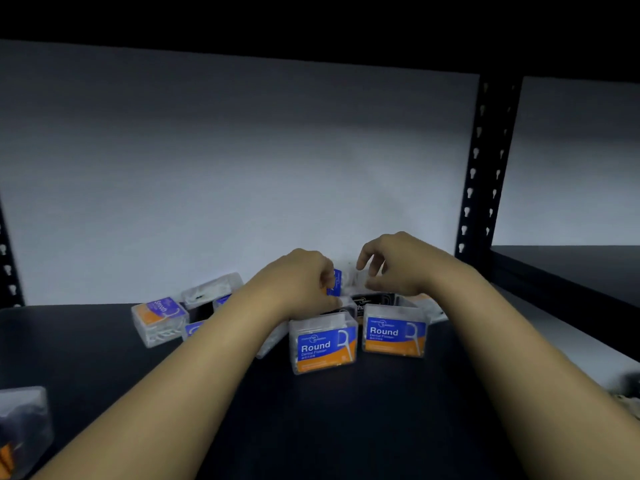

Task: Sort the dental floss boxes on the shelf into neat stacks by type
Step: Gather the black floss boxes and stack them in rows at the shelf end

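Two clear floss boxes with blue-and-orange "Round" labels stand upright side by side, one point(323, 342) at centre and one point(394, 336) to its right. Behind them lies a black-labelled box point(372, 303). My left hand point(301, 282) grips a clear box with a blue label point(335, 282), lifted just above the pile. My right hand point(398, 265) hovers beside that box with fingers loosely curled, holding nothing. At the left lie a "Smooth" box point(159, 320) and several other clear boxes point(211, 291), partly hidden by my left forearm.
The dark shelf board point(311, 427) runs to a white back wall. A black slotted upright point(485, 168) stands at the right, with another shelf bay beyond it. One more clear box point(22, 427) sits at the near left edge.
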Action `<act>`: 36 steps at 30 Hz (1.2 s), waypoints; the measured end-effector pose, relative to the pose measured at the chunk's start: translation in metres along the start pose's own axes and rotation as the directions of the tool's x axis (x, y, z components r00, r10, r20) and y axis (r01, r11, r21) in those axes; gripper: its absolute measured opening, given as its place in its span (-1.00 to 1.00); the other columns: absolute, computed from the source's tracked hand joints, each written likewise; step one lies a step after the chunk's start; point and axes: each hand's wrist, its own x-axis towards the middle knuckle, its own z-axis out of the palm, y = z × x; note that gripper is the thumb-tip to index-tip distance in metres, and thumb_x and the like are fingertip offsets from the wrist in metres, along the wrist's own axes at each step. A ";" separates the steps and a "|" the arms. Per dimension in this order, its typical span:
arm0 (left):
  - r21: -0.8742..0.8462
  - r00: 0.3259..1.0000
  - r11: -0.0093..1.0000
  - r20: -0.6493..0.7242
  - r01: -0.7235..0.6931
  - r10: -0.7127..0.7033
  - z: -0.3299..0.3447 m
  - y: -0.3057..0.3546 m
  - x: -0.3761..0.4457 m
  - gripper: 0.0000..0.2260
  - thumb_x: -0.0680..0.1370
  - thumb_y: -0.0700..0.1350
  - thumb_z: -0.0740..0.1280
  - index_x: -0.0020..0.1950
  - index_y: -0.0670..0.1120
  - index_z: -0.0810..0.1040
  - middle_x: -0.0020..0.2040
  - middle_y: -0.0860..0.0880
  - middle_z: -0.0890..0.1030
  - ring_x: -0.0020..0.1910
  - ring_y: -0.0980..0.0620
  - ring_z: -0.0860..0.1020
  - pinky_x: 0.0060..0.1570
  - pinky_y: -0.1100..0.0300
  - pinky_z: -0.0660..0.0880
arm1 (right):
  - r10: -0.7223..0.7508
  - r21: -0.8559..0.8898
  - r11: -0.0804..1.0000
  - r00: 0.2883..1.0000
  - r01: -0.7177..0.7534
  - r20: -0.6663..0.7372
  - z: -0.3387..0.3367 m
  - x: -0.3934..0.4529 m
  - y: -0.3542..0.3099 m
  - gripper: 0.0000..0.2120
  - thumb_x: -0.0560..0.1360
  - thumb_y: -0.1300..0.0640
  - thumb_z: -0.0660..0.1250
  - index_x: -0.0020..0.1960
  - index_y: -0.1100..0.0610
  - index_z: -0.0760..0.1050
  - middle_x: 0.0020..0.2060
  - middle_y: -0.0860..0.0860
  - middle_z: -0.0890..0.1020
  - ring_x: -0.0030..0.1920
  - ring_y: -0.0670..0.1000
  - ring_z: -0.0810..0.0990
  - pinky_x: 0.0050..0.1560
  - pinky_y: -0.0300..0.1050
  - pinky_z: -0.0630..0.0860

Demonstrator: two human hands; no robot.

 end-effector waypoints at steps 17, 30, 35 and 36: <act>-0.115 0.996 0.993 -0.082 -0.034 0.024 0.017 -0.028 -0.004 -0.76 0.48 0.15 0.47 0.07 0.08 0.68 0.01 0.17 0.63 -0.07 0.22 0.54 -0.17 0.32 0.40 | 0.034 0.062 0.998 0.999 -0.033 -0.009 0.026 -0.003 0.025 -0.70 0.45 0.03 0.57 0.18 -0.07 0.69 0.01 -0.10 0.62 -0.07 -0.11 0.53 -0.01 -0.19 0.45; -0.140 0.996 0.986 -0.033 -0.086 0.082 0.016 -0.040 0.001 -0.76 0.47 0.09 0.51 0.11 0.11 0.72 0.04 0.20 0.70 0.06 0.18 0.60 0.14 0.08 0.55 | 0.033 0.088 0.996 0.999 -0.031 -0.021 0.030 0.001 0.030 -0.72 0.42 0.03 0.59 0.10 -0.01 0.65 0.07 -0.07 0.63 -0.11 -0.14 0.53 -0.04 -0.20 0.46; -0.207 0.994 0.972 -0.001 -0.109 0.111 0.023 -0.040 0.004 -0.71 0.50 0.10 0.48 0.22 0.15 0.67 0.14 0.22 0.68 0.08 0.26 0.57 0.10 0.25 0.47 | 0.015 0.118 0.993 1.000 -0.014 -0.005 0.032 0.003 0.030 -0.64 0.41 0.02 0.61 0.14 -0.10 0.58 0.02 -0.10 0.61 -0.12 -0.17 0.53 -0.08 -0.18 0.46; -0.222 0.993 0.968 0.017 -0.112 0.119 0.023 -0.039 0.004 -0.66 0.51 0.09 0.47 0.28 0.17 0.63 0.19 0.21 0.66 0.14 0.25 0.57 0.16 0.25 0.47 | 0.004 0.123 0.992 1.000 -0.005 0.002 0.032 0.003 0.030 -0.62 0.41 0.02 0.61 0.16 -0.13 0.58 0.02 -0.11 0.61 -0.10 -0.15 0.54 -0.06 -0.17 0.48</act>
